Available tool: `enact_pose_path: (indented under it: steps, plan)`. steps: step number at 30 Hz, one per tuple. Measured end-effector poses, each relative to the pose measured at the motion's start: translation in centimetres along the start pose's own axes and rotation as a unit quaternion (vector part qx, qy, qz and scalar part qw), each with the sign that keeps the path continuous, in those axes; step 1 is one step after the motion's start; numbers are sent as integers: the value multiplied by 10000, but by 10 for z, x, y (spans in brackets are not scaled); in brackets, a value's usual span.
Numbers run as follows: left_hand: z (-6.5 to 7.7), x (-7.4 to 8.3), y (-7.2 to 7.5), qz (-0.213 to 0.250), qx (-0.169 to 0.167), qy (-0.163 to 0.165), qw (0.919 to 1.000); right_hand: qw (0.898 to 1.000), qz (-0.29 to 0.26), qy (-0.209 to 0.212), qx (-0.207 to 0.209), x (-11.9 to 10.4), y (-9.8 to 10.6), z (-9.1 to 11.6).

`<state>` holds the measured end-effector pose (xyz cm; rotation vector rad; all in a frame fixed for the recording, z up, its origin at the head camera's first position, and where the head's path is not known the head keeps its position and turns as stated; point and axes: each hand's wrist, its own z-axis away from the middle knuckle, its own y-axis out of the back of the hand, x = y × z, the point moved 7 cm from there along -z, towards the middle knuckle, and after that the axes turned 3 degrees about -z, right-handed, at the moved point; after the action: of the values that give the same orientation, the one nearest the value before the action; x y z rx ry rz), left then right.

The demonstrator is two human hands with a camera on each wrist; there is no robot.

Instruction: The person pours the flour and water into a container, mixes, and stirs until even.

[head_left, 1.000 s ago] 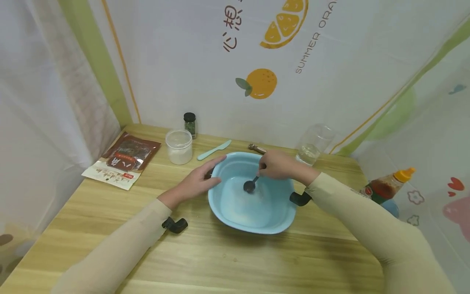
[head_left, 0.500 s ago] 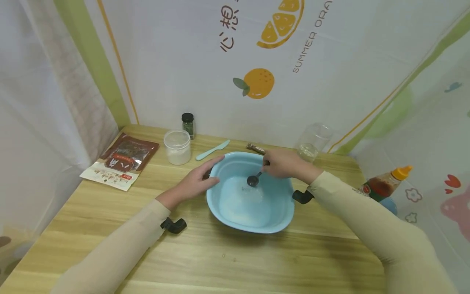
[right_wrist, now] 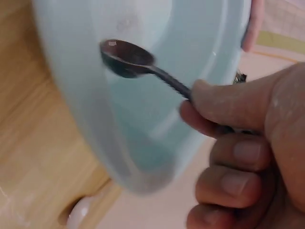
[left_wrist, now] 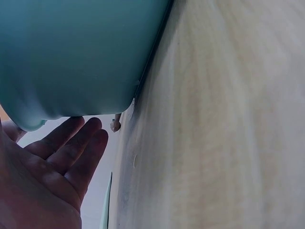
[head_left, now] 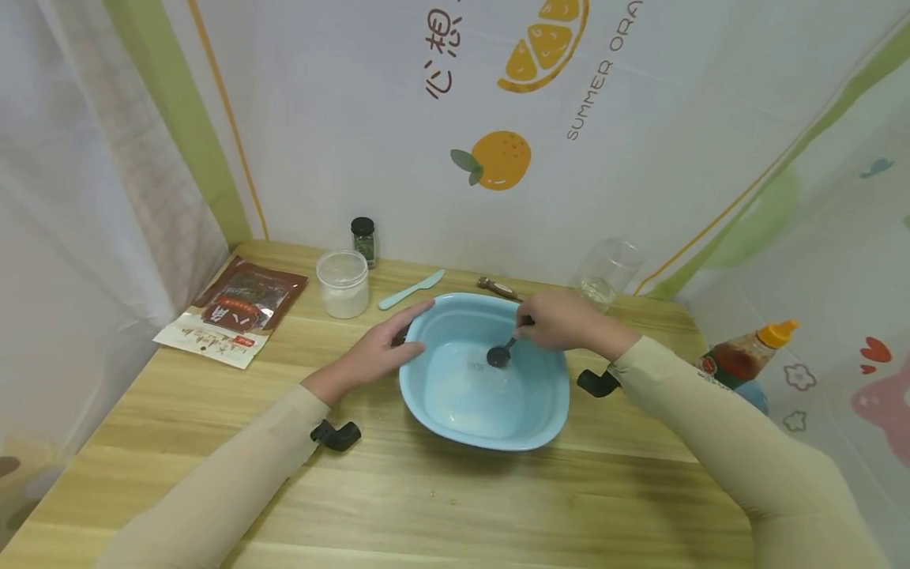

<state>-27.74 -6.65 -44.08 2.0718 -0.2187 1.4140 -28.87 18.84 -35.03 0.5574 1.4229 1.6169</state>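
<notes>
White curtain (head_left: 320, 118), orange-fruit prints (head_left: 502, 160), green bands (head_left: 152, 103), wood-grain tabletop (head_left: 569, 514)

small dark spoon (head_left: 498, 357), slanted, over pale blue basin (head_left: 469, 411)

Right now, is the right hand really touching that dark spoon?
Touching: in the right wrist view, the right hand pinches the dark spoon by its handle, between thumb and finger.
</notes>
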Motion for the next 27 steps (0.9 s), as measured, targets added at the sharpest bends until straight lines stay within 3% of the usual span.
enact_pose_path:
  steps: [3,7,9,14,21,27]
  plan:
    - [-1,1,-1,31,-4,-30,10000,9998,60,91,-193,2,0,5]
    - [-2,1,-1,19,-9,-35,10000,9953,-501,501,-653,-7,-7,9]
    - [-1,0,-1,14,-15,-30,10000,9948,-629,486,-639,-8,-9,7]
    - [-2,0,-1,20,-20,-63,10000,9988,-285,238,-333,1,-5,8]
    - [-2,0,-1,5,7,-67,10000,9910,-695,725,-888,-9,-13,11]
    - [-1,-1,-1,17,4,-41,10000,9984,-388,349,-238,-1,-5,7]
